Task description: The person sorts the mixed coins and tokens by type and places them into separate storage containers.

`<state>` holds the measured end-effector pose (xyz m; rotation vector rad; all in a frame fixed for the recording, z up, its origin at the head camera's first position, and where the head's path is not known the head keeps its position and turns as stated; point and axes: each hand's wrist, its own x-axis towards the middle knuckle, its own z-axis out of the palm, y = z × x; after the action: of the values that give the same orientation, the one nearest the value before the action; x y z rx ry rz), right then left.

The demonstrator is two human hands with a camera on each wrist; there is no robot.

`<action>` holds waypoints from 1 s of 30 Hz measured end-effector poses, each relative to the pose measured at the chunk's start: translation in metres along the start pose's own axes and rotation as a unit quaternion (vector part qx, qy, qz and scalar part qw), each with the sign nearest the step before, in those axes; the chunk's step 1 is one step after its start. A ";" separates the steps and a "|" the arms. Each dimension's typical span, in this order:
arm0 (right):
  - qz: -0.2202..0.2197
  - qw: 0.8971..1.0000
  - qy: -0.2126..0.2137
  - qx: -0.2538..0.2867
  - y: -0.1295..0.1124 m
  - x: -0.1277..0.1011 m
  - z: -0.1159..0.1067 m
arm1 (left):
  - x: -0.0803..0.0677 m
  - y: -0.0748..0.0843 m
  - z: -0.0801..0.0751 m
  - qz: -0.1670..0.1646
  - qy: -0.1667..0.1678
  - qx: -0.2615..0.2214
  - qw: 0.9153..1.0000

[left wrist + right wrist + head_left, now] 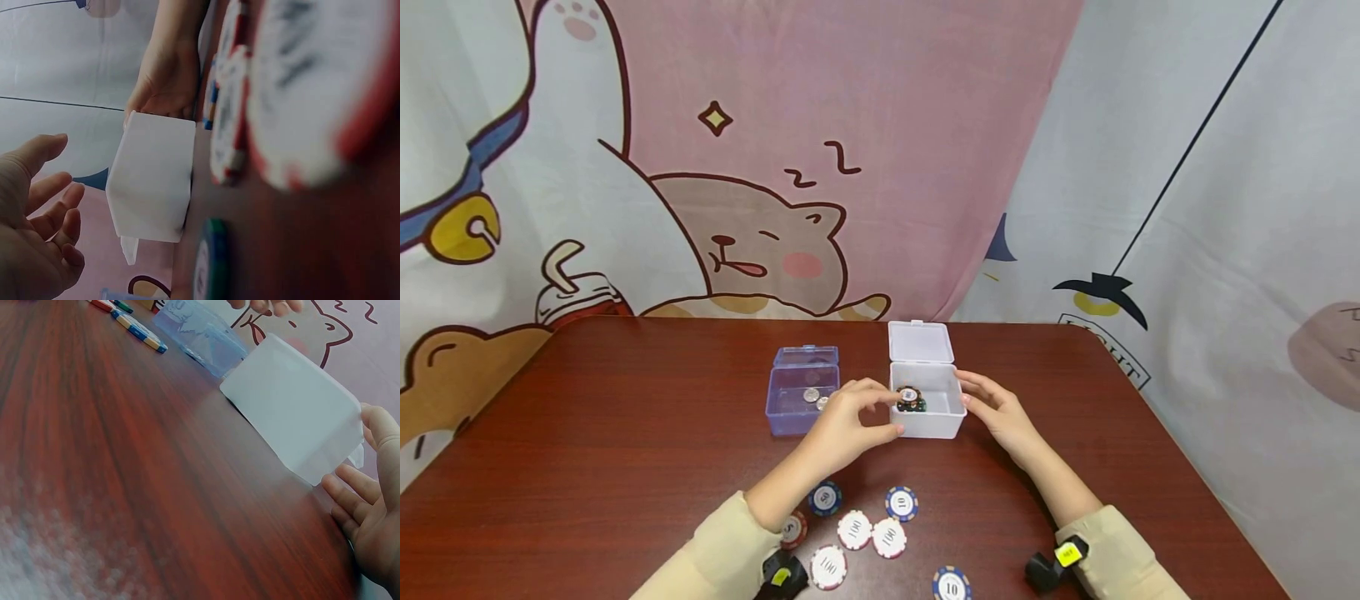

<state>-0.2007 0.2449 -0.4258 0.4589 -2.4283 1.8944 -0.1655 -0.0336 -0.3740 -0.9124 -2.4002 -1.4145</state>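
A white lidded box point(932, 426) stands on the table with its lid raised. Several dark poker chips point(911, 399) lie inside it on the left. Over the box's left rim is my left hand point(848, 423), its thumb and fingers apart and nothing between them in the left wrist view. My right hand point(1002, 417) touches the box's right wall with extended fingers; the right wrist view shows its thumb point(379, 422) up by the rim. Left of the white box, a translucent blue box point(784, 423), also with lid up, holds silver coins point(811, 395), partly hidden by my left hand.
Loose poker chips lie on the table in front of the boxes: white ones point(854, 530) marked 100, blue ones point(902, 503) and a red one point(793, 529) partly behind the left sleeve. A printed curtain point(925, 167) hangs behind the table's far edge.
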 end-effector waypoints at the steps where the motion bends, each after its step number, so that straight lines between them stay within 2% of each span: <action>1: -0.001 1.000 0.000 0.000 0.000 0.000 0.000 | -0.002 -0.001 -0.001 0.002 -0.005 -0.003 1.000; 8: -0.003 1.000 -0.002 0.002 0.002 0.001 0.000 | -0.015 0.002 -0.012 0.002 -0.027 -0.009 1.000; 17: 0.006 1.000 0.001 0.001 0.002 0.000 0.000 | -0.028 0.000 -0.023 0.012 -0.032 0.007 0.999; 30: -0.004 1.000 -0.004 0.004 0.000 -0.001 0.000 | -0.057 -0.013 -0.034 -0.012 -0.079 0.029 0.996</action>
<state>-0.2000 0.2445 -0.4256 0.4768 -2.4219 1.9045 -0.1332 -0.0897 -0.3928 -1.0188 -2.5594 -1.3196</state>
